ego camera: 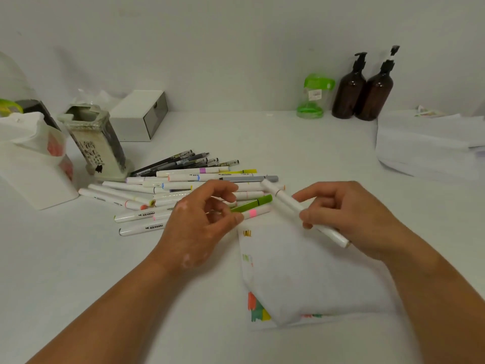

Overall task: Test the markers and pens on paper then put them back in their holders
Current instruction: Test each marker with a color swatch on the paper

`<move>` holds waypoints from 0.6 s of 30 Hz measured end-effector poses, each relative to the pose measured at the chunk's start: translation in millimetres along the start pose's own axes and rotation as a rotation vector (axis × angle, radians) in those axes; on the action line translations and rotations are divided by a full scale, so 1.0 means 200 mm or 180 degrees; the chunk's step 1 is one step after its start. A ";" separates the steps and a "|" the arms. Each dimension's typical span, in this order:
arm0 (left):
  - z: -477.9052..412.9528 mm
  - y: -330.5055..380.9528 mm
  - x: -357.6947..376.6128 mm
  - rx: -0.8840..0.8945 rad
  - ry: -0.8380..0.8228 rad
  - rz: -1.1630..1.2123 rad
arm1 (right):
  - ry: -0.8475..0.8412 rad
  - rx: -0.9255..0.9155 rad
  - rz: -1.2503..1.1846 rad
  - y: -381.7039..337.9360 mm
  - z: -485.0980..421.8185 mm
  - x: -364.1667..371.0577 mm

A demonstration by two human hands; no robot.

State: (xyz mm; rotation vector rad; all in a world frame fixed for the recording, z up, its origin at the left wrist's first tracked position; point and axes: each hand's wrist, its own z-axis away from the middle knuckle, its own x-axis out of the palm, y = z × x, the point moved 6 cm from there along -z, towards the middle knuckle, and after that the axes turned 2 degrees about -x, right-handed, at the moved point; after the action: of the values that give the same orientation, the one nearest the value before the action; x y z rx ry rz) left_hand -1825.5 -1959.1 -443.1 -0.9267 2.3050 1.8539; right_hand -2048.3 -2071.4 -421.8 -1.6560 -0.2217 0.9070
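The right hand (349, 214) pinches a white marker (287, 203) between thumb and fingers, slanted over the paper's (315, 271) far edge. The left hand (204, 222), fingers curled, nips the end of a green marker (253, 203) just beyond the paper, against the marker pile (170, 185).

Against the plain white wall (236, 35), at the back of the white tabletop (288, 143), we see a brown plastic pump bottle (349, 93) touching a second brown pump bottle (376, 97). Just left of them stands a clear plastic container with green lid and base (313, 97). We note a white rectangular box (139, 115) at rear left and a stack of white sheets (430, 143) at right.
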 end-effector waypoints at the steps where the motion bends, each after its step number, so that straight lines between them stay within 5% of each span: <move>1: 0.00 -0.02 -0.03 -0.0052 0.0131 -0.0092 | 0.0501 0.0082 0.0164 0.02 -0.01 -0.10; 4: 0.00 -0.03 -0.07 -0.0085 0.0276 -0.0337 | 0.1376 0.0362 0.1115 0.06 -0.10 -0.30; 8: -0.01 -0.02 -0.08 -0.0087 0.0271 -0.0256 | 0.1136 0.0632 0.2460 0.14 -0.28 -0.30; 14: -0.01 -0.06 -0.15 -0.0234 0.0386 -0.0124 | 0.0968 0.0827 0.2773 0.20 -0.33 -0.24; 18: -0.02 -0.06 -0.16 -0.0260 0.0410 -0.0033 | 0.1377 -0.0511 0.2790 -0.07 -0.26 -0.10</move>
State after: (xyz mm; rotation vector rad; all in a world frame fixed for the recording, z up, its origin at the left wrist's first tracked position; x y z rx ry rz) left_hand -1793.2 -1950.8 -439.6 -1.0973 2.3046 1.9526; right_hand -2023.6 -2118.3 -399.9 -2.0804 0.8053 1.1379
